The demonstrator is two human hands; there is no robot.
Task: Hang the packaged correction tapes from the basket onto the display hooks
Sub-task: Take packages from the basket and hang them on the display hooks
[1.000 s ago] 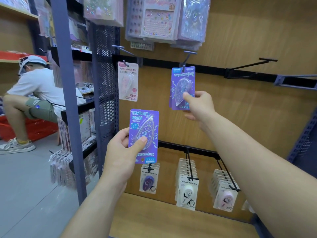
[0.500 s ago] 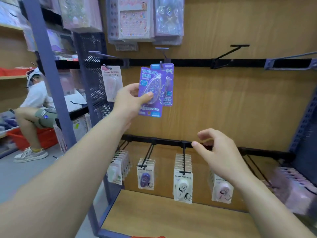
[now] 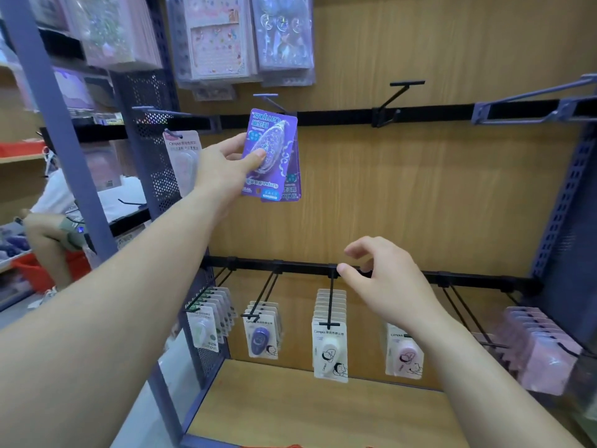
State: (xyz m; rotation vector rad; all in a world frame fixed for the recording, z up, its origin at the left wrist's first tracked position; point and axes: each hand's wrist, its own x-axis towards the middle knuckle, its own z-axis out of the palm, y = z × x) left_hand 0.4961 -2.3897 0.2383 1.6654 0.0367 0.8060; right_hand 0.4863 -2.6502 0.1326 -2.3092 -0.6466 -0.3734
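Hanging low and nearest the camera, the right hand (image 3: 387,286) has dropped away from the upper row, where it was steadying a pack a second ago. It now hovers in front of the lower black metal rail (image 3: 468,279), fingers loosely curled and holding nothing. Below it hang the filled rows of pale carded correction tapes (image 3: 329,347).

Further in, the left hand (image 3: 223,166) has lifted the purple blister-carded correction tape (image 3: 271,150) from chest height to the upper row. The thumb presses on the clear blister and the fingers grip behind the card. The pack overlaps the matching purple pack (image 3: 292,185) already hanging from the thin grey wire hook (image 3: 269,100), and its top edge is just below the hook's tip.

The print reads upside down, so the hang hole probably sits at the lower end. The card likely needs turning before it can slide on.

Beyond, a black wire hook (image 3: 397,95) stands bare against the wooden back panel (image 3: 436,195), so more hanging remains.
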